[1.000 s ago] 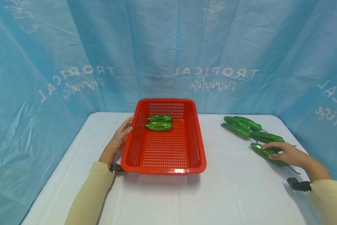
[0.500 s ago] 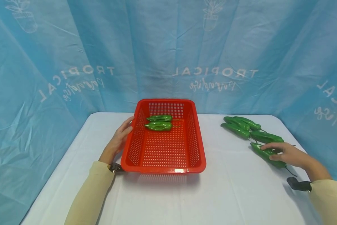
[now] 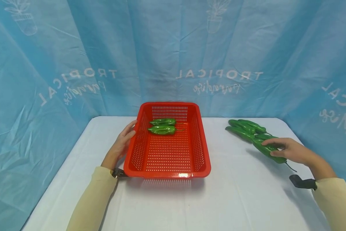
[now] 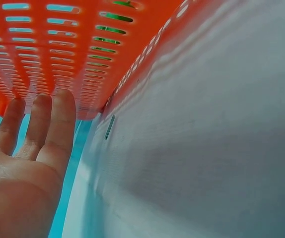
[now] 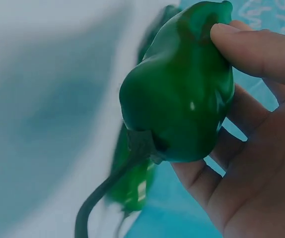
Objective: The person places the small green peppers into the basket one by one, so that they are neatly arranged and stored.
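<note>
My right hand [image 3: 295, 152] holds a long green pepper [image 3: 267, 150] above the right side of the table, its shadow on the cloth below. In the right wrist view, thumb and fingers pinch this pepper [image 5: 177, 89], with its curved stem hanging toward the camera. My left hand [image 3: 123, 142] rests against the outer left wall of a red plastic basket [image 3: 167, 174]; its fingers are straight and touch the slotted side in the left wrist view. Inside the basket, two green peppers [image 3: 162, 130] lie side by side near the back.
Several more green peppers [image 3: 240, 133] lie in a group at the table's back right, partly behind the held one. A white cloth covers the table [image 3: 230, 199]. Blue printed curtains [image 3: 161, 48] enclose the back and both sides.
My right hand has lifted the pepper off the table and moved it slightly back and to the left. The left hand and basket stay in place.
</note>
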Tool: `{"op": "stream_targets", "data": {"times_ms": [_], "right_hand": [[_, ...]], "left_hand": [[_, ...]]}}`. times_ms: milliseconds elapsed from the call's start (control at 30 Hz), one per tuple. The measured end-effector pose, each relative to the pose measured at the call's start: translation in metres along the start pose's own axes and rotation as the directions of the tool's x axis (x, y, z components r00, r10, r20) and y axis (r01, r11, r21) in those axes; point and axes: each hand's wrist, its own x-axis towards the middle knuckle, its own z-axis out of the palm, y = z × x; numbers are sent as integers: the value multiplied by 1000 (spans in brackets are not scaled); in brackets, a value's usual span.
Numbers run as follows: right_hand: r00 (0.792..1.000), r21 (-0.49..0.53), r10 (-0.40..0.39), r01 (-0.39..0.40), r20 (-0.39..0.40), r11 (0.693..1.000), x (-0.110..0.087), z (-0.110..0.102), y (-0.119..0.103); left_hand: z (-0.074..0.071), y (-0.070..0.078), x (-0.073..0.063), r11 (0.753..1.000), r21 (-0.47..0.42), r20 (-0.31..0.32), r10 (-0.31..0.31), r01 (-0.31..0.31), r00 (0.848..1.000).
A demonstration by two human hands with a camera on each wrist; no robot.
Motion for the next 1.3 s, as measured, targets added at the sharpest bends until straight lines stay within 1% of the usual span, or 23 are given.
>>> {"op": "stream_targets", "data": {"times_ms": [100, 167, 233, 367, 500, 633, 733, 867, 933, 1033, 1167, 1300], "right_hand": [[1000, 0, -22, 22, -4, 1000, 8, -3, -15], [1000, 0, -21, 21, 13, 1000, 13, -6, -26], [1000, -12, -20, 20, 23, 1000, 19, -9, -38], [998, -46, -41, 43, 42, 998, 32, -12, -60], [997, -84, -47, 51, 60, 995, 46, -16, -80], [994, -69, -25, 32, 106, 997, 61, -20, -100], [989, -42, -20, 27, 144, 999, 74, -22, -115], [981, -30, -68, 74, 179, 997, 93, -21, -136], [976, -36, -103, 112, 189, 993, 102, -20, -146], [968, -31, -155, 164, 199, 986, 113, -18, -158], [957, -14, -188, 195, 221, 981, 126, -15, -172], [949, -26, -209, 221, 237, 975, 136, -12, -182]], "left_hand": [[0, -1, -1, 1000, 6, -3, -1, 1, 1000], [0, -1, -1, 1000, 9, -3, -2, 2, 1000], [1, -2, -1, 1000, 8, -5, 2, -2, 1000], [2, -2, -1, 1000, -4, -8, 9, -9, 1000], [3, -2, -2, 1000, -6, -18, -1, 1, 1000], [3, 0, -1, 1000, 14, -29, 0, 1, 1000], [3, 2, -1, 999, 50, -40, 3, -1, 999], [3, 3, 0, 995, 95, -37, 23, -19, 999], [4, 3, 0, 994, 101, -27, 36, -33, 999], [4, 3, 0, 993, 109, -28, 38, -35, 999], [3, 3, 1, 993, 115, -32, 34, -30, 999], [4, 2, 1, 993, 116, -24, 37, -34, 999]]}}
